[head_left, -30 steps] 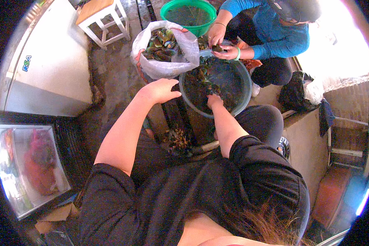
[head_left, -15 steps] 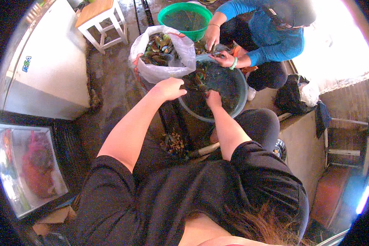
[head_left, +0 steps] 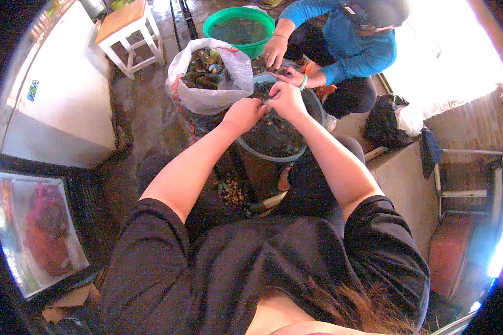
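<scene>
Nearest us, a small heap of shell scraps (head_left: 232, 192) lies on the wet floor. Above it our grey-blue basin (head_left: 274, 137) holds dark mussels in water. Over its far rim, our left hand (head_left: 242, 115) and right hand (head_left: 285, 99) meet, fingers curled and pinching a small mussel (head_left: 268, 103) between them, both arms stretched forward. Beyond, a white sack (head_left: 207, 75) brims with mussels, and a green tub (head_left: 239, 29) holds murky water beside a crouching person's hands (head_left: 282, 61).
</scene>
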A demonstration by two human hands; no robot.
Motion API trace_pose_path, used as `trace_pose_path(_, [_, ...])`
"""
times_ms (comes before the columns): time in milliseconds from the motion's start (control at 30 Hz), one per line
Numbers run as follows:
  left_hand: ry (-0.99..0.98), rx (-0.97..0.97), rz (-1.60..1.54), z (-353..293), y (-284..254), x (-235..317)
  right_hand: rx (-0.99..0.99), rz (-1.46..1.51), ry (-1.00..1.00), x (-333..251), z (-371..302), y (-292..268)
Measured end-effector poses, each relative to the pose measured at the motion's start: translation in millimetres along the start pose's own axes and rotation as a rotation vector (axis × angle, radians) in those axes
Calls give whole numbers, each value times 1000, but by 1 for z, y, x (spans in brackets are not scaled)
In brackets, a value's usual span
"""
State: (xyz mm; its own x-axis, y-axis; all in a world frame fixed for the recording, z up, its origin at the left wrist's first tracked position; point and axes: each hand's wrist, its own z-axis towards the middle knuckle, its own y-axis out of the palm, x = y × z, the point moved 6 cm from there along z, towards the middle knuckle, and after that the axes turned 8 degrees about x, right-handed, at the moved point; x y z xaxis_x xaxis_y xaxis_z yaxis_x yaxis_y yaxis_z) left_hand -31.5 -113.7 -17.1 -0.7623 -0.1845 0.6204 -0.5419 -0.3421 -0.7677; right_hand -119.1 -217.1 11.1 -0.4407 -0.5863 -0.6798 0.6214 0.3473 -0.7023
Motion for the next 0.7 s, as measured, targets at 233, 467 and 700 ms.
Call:
trace_pose_path(233, [134, 291, -190, 4, -26, -17, 32, 201, 14, -7, 3, -14])
trace_pose_path(467, [-494, 119, -1062, -2, -19, -57, -253, 511, 80, 7, 16, -1])
trace_pose_path(700, [-560, -40, -1126, -14, -27, -47, -321, 61, -360, -46, -6, -4])
